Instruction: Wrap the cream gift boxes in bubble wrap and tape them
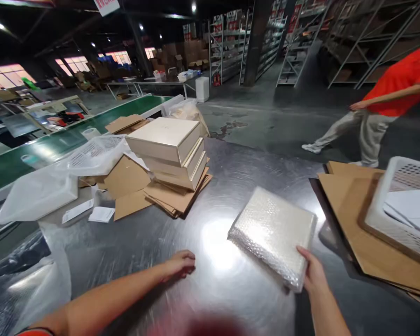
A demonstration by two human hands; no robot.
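Observation:
A flat package in bubble wrap [273,233] is tilted over the metal table [245,163]. My right hand [311,270] grips its lower right corner, thumb on top and the other fingers hidden beneath. My left hand [180,265] is apart from the package, low over the table to its left, with fingers curled and nothing visible in them. Beyond my left hand, several cream boxes [164,135] are stacked on flat brown cardboard [175,196].
At right, a white basket [378,210] with papers rests on cardboard sheets [346,214]. White slips [101,214], opened cardboard [126,177] and plastic-covered baskets [101,151] lie left, beside a green conveyor [126,112]. A person in orange [399,88] walks beyond the table.

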